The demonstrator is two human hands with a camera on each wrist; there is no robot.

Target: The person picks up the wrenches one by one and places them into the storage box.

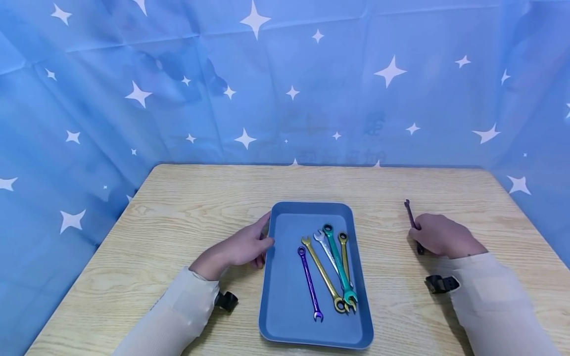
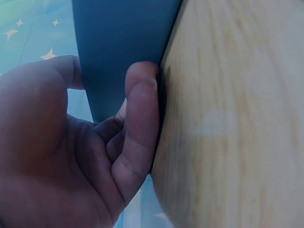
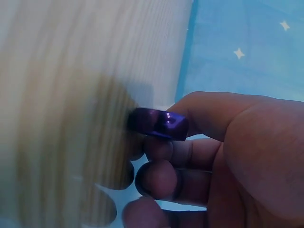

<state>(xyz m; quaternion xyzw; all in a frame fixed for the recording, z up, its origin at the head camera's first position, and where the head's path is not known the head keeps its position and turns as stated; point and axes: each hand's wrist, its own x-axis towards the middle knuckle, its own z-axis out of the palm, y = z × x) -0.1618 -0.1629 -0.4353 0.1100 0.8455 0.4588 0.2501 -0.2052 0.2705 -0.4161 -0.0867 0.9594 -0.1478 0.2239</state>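
My left hand holds the left wall of a blue tray, thumb at the rim and fingers against its outer side. In the left wrist view the fingers curl low at the tray wall, close to the tabletop. To the right of the tray, my right hand pinches a dark purple wrench. One shiny purple end of this wrench shows in the right wrist view, just off the wood. Inside the tray lie a purple wrench, gold wrenches, a silver wrench and a green wrench.
The tray stands on a light wood-grain table. Behind and beside the table hangs a blue cloth with white stars. Each sleeved wrist wears a small black camera, one at the left wrist, one at the right wrist.
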